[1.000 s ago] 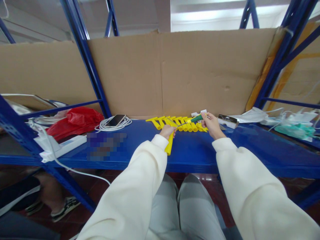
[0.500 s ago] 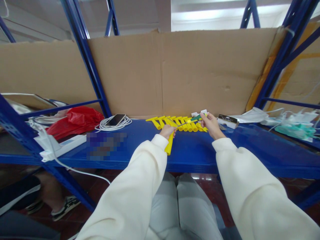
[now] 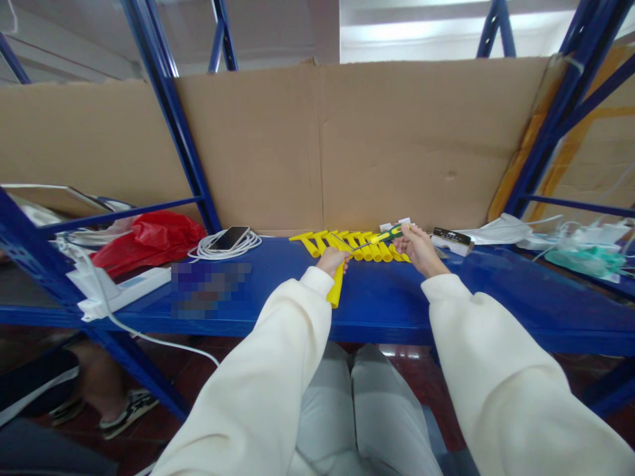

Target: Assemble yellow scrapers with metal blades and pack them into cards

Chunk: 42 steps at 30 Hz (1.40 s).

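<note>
My left hand [image 3: 332, 262] is closed around a yellow tapered plastic piece [image 3: 336, 289], whose wide tubular end hangs down toward the shelf's front edge. My right hand [image 3: 419, 248] grips the end of a screwdriver [image 3: 389, 234] with a green and yellow handle. Its thin metal shaft slants down leftward to the piece at my left fingers; the fingers hide where the tip meets it. Behind both hands, several similar yellow plastic pieces [image 3: 373, 251] lie side by side in a row on the blue shelf [image 3: 387, 297].
Left of my hands are a phone [image 3: 230, 238] on a coiled white cable [image 3: 198, 251], a red plastic bag [image 3: 153, 238] and a white power strip [image 3: 133, 288]. A small black-and-white box [image 3: 452, 240] sits to the right. Cardboard [image 3: 377, 145] backs the shelf. A person's leg [image 3: 102, 377] shows lower left.
The screwdriver handle has turned about its axis, showing more yellow now. My right fingers have shifted on it. My left hand and its yellow piece stay in place.
</note>
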Motion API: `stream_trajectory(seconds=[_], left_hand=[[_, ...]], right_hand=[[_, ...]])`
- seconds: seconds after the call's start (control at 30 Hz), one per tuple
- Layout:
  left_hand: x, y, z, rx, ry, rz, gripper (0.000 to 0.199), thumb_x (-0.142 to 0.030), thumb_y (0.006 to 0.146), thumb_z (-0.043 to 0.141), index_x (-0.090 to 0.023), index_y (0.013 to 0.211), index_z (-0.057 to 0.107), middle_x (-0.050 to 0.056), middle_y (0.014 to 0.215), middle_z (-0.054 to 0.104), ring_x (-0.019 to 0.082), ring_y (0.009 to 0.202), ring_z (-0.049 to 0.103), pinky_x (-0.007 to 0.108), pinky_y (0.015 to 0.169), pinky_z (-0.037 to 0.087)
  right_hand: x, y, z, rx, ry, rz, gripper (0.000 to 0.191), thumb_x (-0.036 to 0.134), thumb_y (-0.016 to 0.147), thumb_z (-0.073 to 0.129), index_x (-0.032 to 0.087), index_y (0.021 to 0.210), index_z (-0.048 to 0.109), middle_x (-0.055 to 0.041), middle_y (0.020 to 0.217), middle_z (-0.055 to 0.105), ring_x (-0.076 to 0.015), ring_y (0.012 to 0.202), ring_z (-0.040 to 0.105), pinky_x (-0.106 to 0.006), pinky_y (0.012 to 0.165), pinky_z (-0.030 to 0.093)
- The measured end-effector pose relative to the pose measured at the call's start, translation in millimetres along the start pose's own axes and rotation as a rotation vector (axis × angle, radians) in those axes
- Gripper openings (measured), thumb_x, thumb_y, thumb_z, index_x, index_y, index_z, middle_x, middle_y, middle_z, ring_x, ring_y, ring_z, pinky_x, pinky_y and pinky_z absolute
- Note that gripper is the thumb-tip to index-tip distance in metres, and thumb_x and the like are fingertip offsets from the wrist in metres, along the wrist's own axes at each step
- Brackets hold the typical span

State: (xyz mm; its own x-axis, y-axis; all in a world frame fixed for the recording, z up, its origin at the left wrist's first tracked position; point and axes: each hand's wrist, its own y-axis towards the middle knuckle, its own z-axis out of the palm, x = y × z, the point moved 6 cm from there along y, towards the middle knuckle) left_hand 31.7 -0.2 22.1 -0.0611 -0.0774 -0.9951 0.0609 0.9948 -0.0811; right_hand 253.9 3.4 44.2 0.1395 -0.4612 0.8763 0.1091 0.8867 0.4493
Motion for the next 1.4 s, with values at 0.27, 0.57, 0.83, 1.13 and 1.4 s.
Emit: stream_trajectory(seconds=[0.27, 0.57, 0.83, 1.13, 1.4], left_hand=[[1.4, 2.3, -0.7, 0.005, 0.006, -0.009, 0.033, 0.0, 0.087, 0.061, -0.018, 0.063, 0.049, -0.007, 0.046, 0.045, 0.008, 0.038, 0.039, 0.022, 0.044, 0.032], [3.2, 3.5, -0.6, 0.012, -0.005, -0.017, 0.03, 0.0, 0.088, 0.06, -0.018, 0.065, 0.05, -0.006, 0.046, 0.045, 0.008, 0.039, 0.04, 0.022, 0.045, 0.034], [4.8, 6.3, -1.6, -0.004, 0.008, -0.012, 0.016, -0.004, 0.084, 0.066, -0.015, 0.076, 0.058, -0.008, 0.045, 0.044, 0.008, 0.036, 0.041, 0.02, 0.041, 0.032], [4.4, 6.5, -1.5, -0.007, 0.009, -0.002, 0.021, -0.003, 0.085, 0.065, -0.016, 0.073, 0.055, -0.008, 0.044, 0.044, 0.007, 0.037, 0.041, 0.02, 0.041, 0.032], [5.9, 7.3, -0.7, 0.002, -0.01, -0.013, 0.023, -0.008, 0.087, 0.069, -0.017, 0.072, 0.054, -0.008, 0.044, 0.043, 0.007, 0.037, 0.04, 0.019, 0.041, 0.031]], right_hand=[[0.3, 1.3, -1.4, -0.046, 0.028, -0.007, 0.052, 0.064, 0.067, 0.086, 0.023, 0.074, 0.055, 0.0058, 0.05, 0.054, -0.0091, 0.04, 0.049, -0.02, 0.039, 0.039], [-1.5, 3.5, -6.9, -0.102, -0.064, -0.051, 0.056, 0.068, 0.067, 0.083, 0.025, 0.074, 0.048, 0.0081, 0.047, 0.049, -0.0085, 0.037, 0.044, -0.02, 0.035, 0.032], [2.9, -0.2, -1.2, -0.04, -0.051, -0.038, 0.059, 0.074, 0.06, 0.084, 0.024, 0.078, 0.056, 0.0067, 0.051, 0.055, -0.009, 0.04, 0.047, -0.021, 0.039, 0.035], [-0.9, 4.0, -5.9, -0.084, -0.05, -0.065, 0.055, 0.066, 0.065, 0.086, 0.024, 0.075, 0.051, 0.0084, 0.049, 0.048, -0.0084, 0.04, 0.045, -0.02, 0.039, 0.033], [0.9, 2.3, -6.9, -0.121, -0.092, -0.092, 0.058, 0.069, 0.059, 0.086, 0.026, 0.079, 0.052, 0.0106, 0.044, 0.047, -0.0079, 0.034, 0.037, -0.021, 0.035, 0.026]])
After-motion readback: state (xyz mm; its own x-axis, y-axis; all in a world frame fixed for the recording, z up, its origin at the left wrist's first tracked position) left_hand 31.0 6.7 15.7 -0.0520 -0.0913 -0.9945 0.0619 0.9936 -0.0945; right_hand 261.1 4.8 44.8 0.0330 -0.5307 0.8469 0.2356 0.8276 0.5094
